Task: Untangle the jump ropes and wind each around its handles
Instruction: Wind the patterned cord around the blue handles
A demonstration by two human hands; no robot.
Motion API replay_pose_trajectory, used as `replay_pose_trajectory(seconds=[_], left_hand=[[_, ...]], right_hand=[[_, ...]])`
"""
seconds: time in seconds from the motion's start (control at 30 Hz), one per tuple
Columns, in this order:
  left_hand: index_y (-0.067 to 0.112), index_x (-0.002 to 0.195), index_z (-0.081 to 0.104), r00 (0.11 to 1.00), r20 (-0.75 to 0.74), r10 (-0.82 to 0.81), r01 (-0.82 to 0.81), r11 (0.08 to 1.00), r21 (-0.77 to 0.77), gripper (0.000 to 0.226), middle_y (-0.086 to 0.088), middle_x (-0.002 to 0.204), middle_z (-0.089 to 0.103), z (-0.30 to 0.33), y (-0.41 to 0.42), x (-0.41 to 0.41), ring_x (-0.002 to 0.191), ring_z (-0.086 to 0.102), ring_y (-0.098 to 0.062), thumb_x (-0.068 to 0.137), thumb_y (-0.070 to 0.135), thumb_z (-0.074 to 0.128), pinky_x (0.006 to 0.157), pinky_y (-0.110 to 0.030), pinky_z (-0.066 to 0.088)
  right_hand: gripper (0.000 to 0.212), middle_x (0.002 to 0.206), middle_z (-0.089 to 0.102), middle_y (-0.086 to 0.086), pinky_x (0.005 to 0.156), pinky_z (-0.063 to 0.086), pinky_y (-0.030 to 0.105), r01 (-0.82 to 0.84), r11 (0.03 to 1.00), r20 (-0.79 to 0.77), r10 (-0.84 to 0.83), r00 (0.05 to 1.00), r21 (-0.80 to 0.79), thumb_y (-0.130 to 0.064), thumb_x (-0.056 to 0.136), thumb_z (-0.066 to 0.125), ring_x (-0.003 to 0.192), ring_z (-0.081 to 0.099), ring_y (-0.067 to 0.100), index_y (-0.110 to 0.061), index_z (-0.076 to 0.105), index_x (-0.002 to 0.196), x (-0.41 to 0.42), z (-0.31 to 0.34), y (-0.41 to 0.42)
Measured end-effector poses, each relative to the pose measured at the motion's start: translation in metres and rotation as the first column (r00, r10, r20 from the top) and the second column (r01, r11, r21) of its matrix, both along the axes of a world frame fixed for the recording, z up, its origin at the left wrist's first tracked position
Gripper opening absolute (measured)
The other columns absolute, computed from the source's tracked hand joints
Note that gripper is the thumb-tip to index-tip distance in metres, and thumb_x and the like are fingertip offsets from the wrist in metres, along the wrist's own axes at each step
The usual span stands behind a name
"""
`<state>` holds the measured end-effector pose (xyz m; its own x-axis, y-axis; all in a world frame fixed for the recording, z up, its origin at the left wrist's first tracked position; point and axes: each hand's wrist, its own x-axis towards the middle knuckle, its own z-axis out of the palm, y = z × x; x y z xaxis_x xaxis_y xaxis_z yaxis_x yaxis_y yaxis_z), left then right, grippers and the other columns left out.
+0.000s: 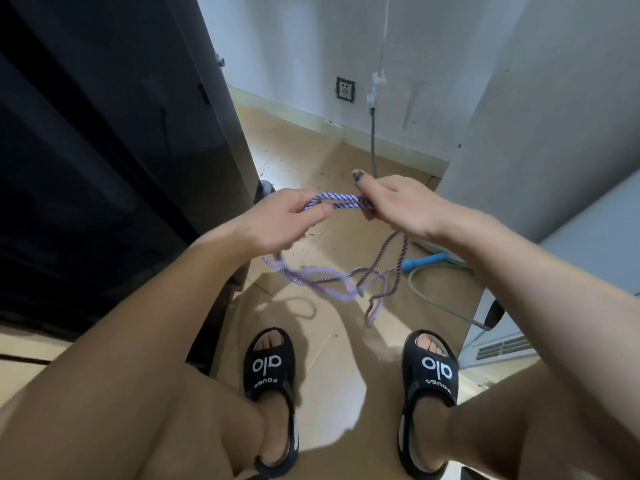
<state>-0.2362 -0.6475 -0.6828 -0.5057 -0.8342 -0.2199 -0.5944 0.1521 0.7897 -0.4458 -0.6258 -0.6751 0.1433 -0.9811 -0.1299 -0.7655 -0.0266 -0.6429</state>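
nearest are two feet in black sandals (271, 367) on the tan floor (332, 368). above them the loose part of the purple-and-white jump rope (341, 274) hangs in crossing loops, slack and blurred, its lowest loop dangling between the feet. a blue handle (423, 262) lies on the floor to the right, by a grey hose (438, 301). farther up, the left hand (282, 220) pinches the rope between thumb and curled fingers, and the right hand (403, 204) has its fingers closed around several strands bunched together, with a short doubled stretch taut between the two hands. to do this step well, i judge it best to keep the right grip firm, feed slack with the left, and follow one strand through the crossings rather than pulling, which could tighten a knot. farthest is the wall socket (345, 89).
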Motion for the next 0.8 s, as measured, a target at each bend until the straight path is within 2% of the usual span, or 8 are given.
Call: replay_pose_trajectory(seconds=[0.1, 0.2, 0.3, 0.37, 0.43, 0.53, 0.63, 0.8], left_hand=[[0.026, 0.06, 0.045, 0.965, 0.263, 0.014, 0.0, 0.999, -0.052, 0.046, 0.01, 0.056, 0.033, -0.002, -0.007, 0.017, 0.055, 0.031, -0.013, 0.099, 0.046, 0.057, 0.05, -0.024, 0.025], [0.016, 0.08, 0.053, 0.883, 0.468, -0.029, 0.044, 0.999, -0.02, 0.035, 0.0, 0.069, 0.052, -0.011, -0.01, 0.03, 0.068, 0.048, -0.021, 0.091, 0.048, 0.064, 0.064, -0.032, 0.036], [0.021, 0.117, 0.054, 0.961, 0.261, -0.087, 0.05, 0.988, 0.145, 0.05, 0.003, 0.095, 0.069, -0.006, 0.003, 0.021, 0.087, 0.065, -0.01, 0.08, 0.042, 0.08, 0.083, -0.025, 0.048], [0.004, 0.12, 0.055, 0.991, 0.034, -0.131, 0.122, 0.972, 0.202, 0.045, -0.014, 0.092, 0.059, -0.001, 0.011, 0.006, 0.083, 0.056, -0.013, 0.087, 0.024, 0.078, 0.079, -0.017, 0.042], [0.006, 0.117, 0.057, 0.993, -0.105, -0.059, 0.08, 0.975, 0.207, 0.035, -0.015, 0.093, 0.052, 0.003, 0.013, -0.001, 0.086, 0.05, -0.018, 0.089, 0.013, 0.076, 0.081, -0.022, 0.042], [0.025, 0.132, 0.039, 0.997, -0.004, 0.075, -0.074, 0.989, 0.132, 0.069, -0.002, 0.109, 0.064, -0.004, 0.005, 0.005, 0.095, 0.065, -0.009, 0.08, 0.021, 0.084, 0.085, -0.023, 0.048], [0.039, 0.139, 0.028, 0.998, 0.019, 0.067, -0.068, 0.993, 0.091, 0.094, 0.008, 0.129, 0.052, -0.011, -0.001, 0.016, 0.118, 0.059, -0.007, 0.071, 0.023, 0.091, 0.1, -0.03, 0.05], [0.028, 0.121, 0.06, 0.983, -0.147, -0.113, 0.132, 0.982, 0.132, 0.043, 0.009, 0.118, 0.071, -0.007, 0.007, 0.002, 0.12, 0.062, -0.005, 0.086, 0.012, 0.077, 0.111, -0.029, 0.042]], right_hand=[[0.068, 0.07, 0.062, 0.004, 0.067, 0.04, 0.031, -0.006, 1.0, -0.173, 0.008, 0.985, 0.017, -0.055, 0.104, 0.025, 0.072, 0.057, 0.021, -0.011, 0.063, 0.069, -0.014, -0.001, 0.002], [0.065, 0.073, 0.062, 0.009, 0.07, 0.041, 0.03, 0.024, 0.999, -0.189, -0.029, 0.982, -0.032, -0.053, 0.104, 0.028, 0.079, 0.057, 0.029, -0.002, 0.06, 0.079, -0.017, 0.002, 0.002], [0.059, 0.086, 0.068, 0.008, 0.074, 0.042, 0.032, -0.022, 1.0, -0.112, 0.02, 0.993, -0.019, -0.052, 0.104, 0.028, 0.085, 0.057, 0.028, -0.007, 0.059, 0.079, 0.0, 0.0, 0.007], [0.055, 0.078, 0.062, -0.002, 0.067, 0.04, 0.029, -0.072, 0.997, -0.072, 0.073, 0.995, 0.012, -0.049, 0.105, 0.028, 0.074, 0.053, 0.018, -0.015, 0.054, 0.071, 0.014, 0.0, 0.011], [0.053, 0.07, 0.056, -0.006, 0.061, 0.036, 0.026, -0.096, 0.995, -0.027, 0.096, 0.995, 0.018, -0.047, 0.106, 0.028, 0.065, 0.048, 0.012, -0.018, 0.049, 0.067, 0.022, 0.0, 0.012], [0.054, 0.074, 0.061, -0.002, 0.066, 0.039, 0.028, -0.083, 0.996, -0.045, 0.082, 0.996, -0.019, -0.046, 0.106, 0.029, 0.073, 0.052, 0.021, -0.012, 0.055, 0.074, 0.02, -0.002, 0.01], [0.052, 0.072, 0.058, -0.001, 0.065, 0.038, 0.028, -0.059, 0.997, -0.077, 0.055, 0.996, -0.046, -0.043, 0.105, 0.031, 0.076, 0.051, 0.026, -0.007, 0.056, 0.079, 0.017, -0.005, 0.007], [0.047, 0.067, 0.055, -0.002, 0.063, 0.038, 0.033, -0.1, 0.995, 0.012, 0.1, 0.995, 0.001, -0.039, 0.105, 0.034, 0.06, 0.047, 0.017, -0.018, 0.049, 0.066, 0.024, -0.005, 0.005]])
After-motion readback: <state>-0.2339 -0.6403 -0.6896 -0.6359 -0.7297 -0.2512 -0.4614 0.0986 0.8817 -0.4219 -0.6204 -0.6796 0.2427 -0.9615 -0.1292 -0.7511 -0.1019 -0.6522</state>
